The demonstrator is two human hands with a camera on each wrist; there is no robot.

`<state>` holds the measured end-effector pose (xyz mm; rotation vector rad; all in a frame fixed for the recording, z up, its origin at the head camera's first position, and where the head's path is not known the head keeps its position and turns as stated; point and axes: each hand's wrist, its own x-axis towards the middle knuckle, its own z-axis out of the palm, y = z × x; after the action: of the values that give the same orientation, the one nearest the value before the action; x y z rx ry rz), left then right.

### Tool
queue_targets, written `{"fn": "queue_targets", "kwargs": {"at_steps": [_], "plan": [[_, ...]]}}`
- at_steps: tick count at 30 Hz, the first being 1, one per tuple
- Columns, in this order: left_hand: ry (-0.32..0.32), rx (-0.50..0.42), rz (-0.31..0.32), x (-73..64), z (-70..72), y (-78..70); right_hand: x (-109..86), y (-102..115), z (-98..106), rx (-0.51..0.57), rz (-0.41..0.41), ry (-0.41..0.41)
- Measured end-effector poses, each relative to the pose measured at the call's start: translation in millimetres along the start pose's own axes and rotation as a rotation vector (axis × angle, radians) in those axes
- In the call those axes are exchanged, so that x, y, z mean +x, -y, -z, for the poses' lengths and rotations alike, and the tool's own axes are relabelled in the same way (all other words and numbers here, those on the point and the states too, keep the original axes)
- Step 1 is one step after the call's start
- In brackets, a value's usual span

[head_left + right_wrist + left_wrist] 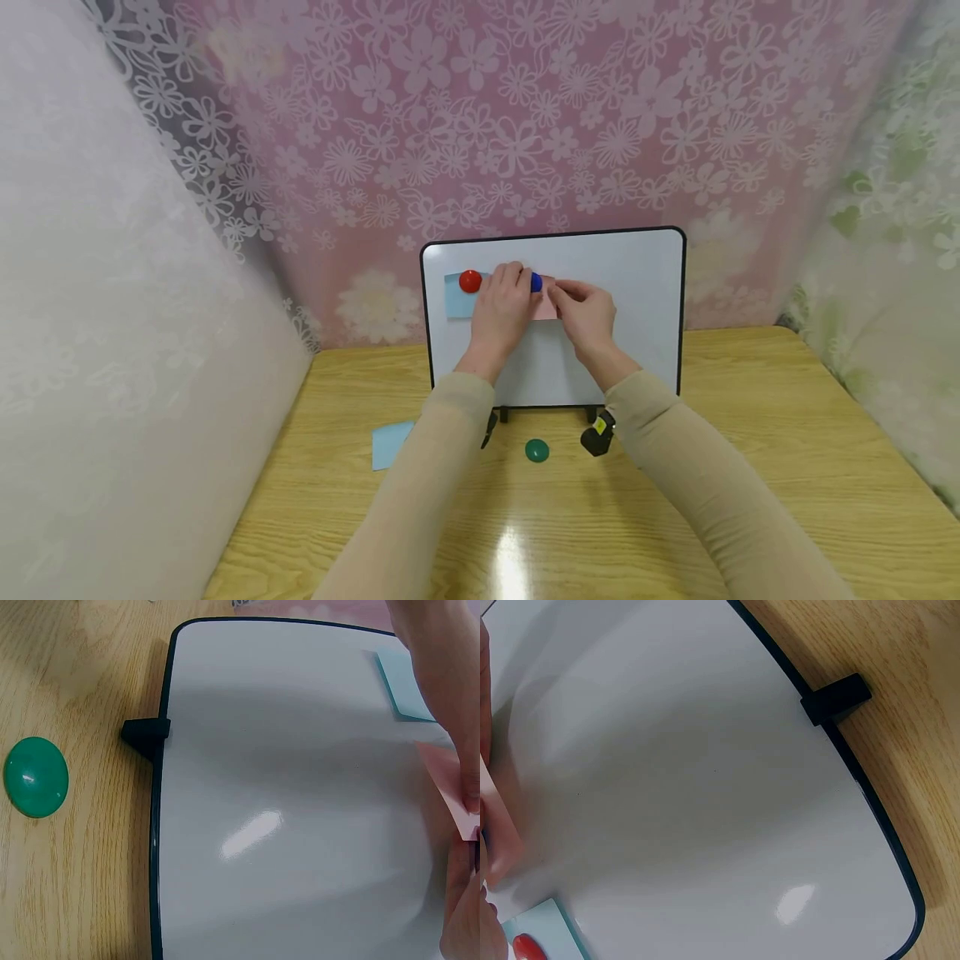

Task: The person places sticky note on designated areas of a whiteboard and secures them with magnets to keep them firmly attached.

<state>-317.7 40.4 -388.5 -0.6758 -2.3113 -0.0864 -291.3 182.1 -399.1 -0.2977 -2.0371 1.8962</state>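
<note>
A whiteboard (641,333) with a black frame leans upright on the table. My left hand (498,312) is against its upper middle, fingers bent and thumb below, gripping a round blue magnet (536,282) over a pink paper note (546,309). At that note's right edge, my right hand (588,318) pinches the paper between thumb and fingers. In the right wrist view the pink note (444,772) tilts away from the board, with the left thumb on it. Left of my hands, a round red magnet (470,282) holds a light blue note (458,307), partly covered by the left hand.
On the wooden table (360,383), a green magnet (537,451) lies in front of the board. Another light blue paper (390,445) lies to the left, partly behind my left sleeve. Black feet (146,733) prop the board's lower edge. Flower-patterned walls (510,125) enclose the table.
</note>
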Motion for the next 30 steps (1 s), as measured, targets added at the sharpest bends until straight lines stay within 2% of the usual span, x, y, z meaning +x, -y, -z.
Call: {"fn": "queue_targets", "kwargs": {"at_steps": [6, 19, 30], "plan": [[0.013, 0.023, 0.013, -0.7, -2.1, 1.1, -0.6, -1.1, -1.4, -0.001, -0.006, -0.001], [-0.02, 0.075, 0.022, 1.3, -2.2, -1.8, 0.7, -1.9, -0.9, 0.009, -0.012, 0.001], [0.026, 0.13, 0.048, 1.4, -1.0, -4.3, -1.0, 1.6, -1.7, 0.003, -0.003, 0.001]]}}
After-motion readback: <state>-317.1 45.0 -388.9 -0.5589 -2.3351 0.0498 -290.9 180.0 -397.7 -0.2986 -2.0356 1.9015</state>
